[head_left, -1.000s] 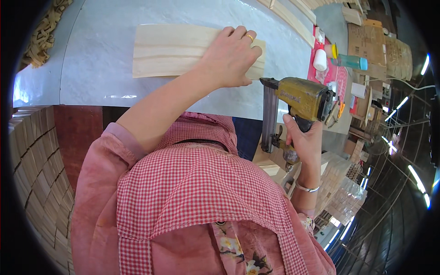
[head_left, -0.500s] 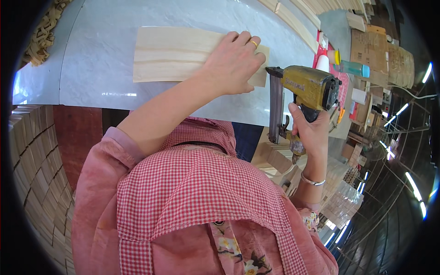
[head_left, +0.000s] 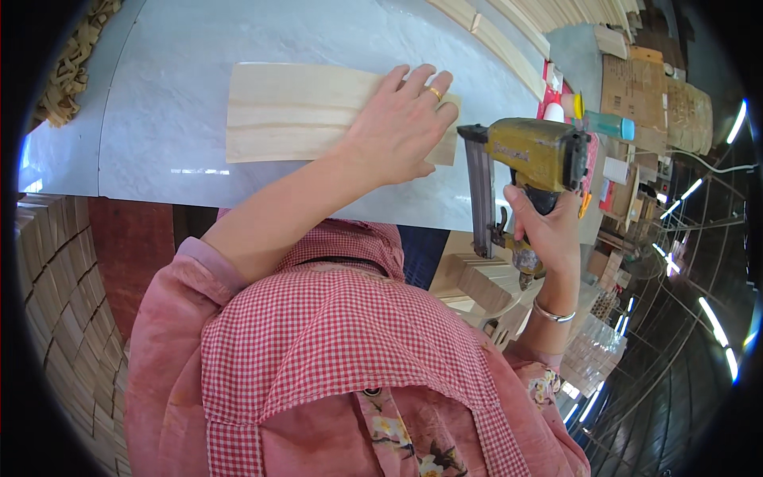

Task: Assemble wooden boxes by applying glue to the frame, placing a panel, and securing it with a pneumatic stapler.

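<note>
A thin, pale wooden board [head_left: 290,111] lies flat on the grey-white tabletop. My left hand [head_left: 401,127] is laid across its right part, with bent fingers at the far edge and the thumb at the near edge, gripping it across its width. A gold ring sits on one finger. My right hand [head_left: 548,226] is wrapped round the handle of a yellow and black nail gun [head_left: 532,147]. The gun's nose points left, just beside the board's right end, and its magazine hangs down past the table's near edge. The underside of the board is hidden.
Long wooden strips [head_left: 497,40] lie at the far right of the table [head_left: 175,40]. A teal bottle [head_left: 610,125] and cardboard boxes [head_left: 636,91] stand beyond the gun. Stacked wood pieces [head_left: 56,278] rise at the left, below a heap of tan strips [head_left: 67,75].
The whole view has shifted slightly, so table and board appear lower. The nail gun's nose, which overlapped the board's right end, now sits just off it. My left hand stays on the board.
</note>
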The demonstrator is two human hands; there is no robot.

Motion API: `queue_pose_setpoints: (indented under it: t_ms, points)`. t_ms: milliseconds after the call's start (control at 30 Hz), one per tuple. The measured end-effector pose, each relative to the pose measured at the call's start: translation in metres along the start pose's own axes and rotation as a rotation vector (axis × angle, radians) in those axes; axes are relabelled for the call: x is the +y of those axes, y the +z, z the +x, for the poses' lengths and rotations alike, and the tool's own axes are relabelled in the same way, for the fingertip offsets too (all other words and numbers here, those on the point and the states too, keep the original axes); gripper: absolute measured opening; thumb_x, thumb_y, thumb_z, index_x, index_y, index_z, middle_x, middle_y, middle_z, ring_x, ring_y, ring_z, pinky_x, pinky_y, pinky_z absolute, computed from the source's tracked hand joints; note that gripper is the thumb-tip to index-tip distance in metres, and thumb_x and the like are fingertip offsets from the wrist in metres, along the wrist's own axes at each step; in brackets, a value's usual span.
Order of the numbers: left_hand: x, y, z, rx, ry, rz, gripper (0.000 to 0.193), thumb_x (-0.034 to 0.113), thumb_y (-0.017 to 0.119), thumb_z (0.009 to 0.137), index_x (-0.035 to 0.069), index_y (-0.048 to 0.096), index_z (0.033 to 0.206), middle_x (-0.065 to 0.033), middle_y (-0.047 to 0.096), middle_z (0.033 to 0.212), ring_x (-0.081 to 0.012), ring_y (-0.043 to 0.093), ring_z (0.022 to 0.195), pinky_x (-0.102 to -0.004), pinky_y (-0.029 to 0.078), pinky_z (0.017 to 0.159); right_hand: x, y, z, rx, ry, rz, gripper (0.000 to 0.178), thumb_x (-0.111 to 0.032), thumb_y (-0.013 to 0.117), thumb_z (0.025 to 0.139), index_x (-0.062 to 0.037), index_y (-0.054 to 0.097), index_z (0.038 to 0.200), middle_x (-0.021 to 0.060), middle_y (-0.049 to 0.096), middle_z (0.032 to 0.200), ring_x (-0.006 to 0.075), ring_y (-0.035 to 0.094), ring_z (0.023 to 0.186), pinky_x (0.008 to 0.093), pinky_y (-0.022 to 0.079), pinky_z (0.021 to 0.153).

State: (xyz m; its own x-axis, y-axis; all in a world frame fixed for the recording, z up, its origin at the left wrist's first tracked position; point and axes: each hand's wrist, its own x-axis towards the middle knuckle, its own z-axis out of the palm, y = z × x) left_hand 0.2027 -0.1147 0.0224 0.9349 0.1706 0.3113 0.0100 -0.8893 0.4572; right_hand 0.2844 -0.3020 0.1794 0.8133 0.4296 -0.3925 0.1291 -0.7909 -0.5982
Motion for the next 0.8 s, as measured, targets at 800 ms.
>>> queue_pose_setpoints:
  t_ms: [800]
  points:
    - [-0.002, -0.006, -0.003, -0.049, 0.006, -0.028, 0.067, 0.045, 0.088, 0.066, 0.006, 0.062, 0.114, -0.0154, 0.056, 0.129, -0.032, 0.047, 0.123, -0.0497, 0.03, 0.115, -0.013, -0.004, 0.041, -0.041, -0.062, -0.014, 0.025, -0.017, 0.079, 0.088, 0.0024, 0.065, 0.096, 0.0021, 0.06, 0.063, 0.0083, 0.048, 0.044, 0.0221, 0.039, 0.041]
